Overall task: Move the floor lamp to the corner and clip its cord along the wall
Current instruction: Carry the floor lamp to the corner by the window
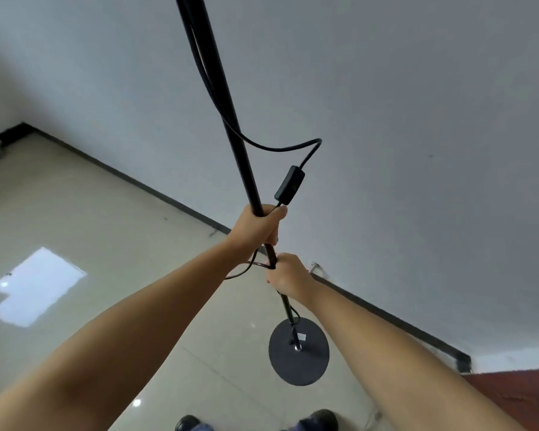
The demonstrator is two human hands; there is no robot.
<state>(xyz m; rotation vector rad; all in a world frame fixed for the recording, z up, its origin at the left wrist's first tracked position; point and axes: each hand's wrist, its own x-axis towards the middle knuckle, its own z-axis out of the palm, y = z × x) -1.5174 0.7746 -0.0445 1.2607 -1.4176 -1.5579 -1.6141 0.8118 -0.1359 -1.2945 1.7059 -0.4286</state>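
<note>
A black floor lamp stands in front of me, its thin pole (227, 98) rising out of the top of the view and its round black base (305, 365) near the tiled floor by the wall. My left hand (257, 228) grips the pole higher up. My right hand (288, 276) grips the pole just below it, with a loop of the black cord (280, 148) caught at its fingers. The cord runs down along the pole, swings out to the right and carries an inline switch (289, 185) just above my left hand.
A pale grey wall (386, 119) with a dark baseboard (156, 189) runs diagonally behind the lamp. A small clear clip (314, 267) sits on the wall near the baseboard. A reddish-brown surface (517, 396) lies at the lower right. My shoes (319, 419) show at the bottom edge.
</note>
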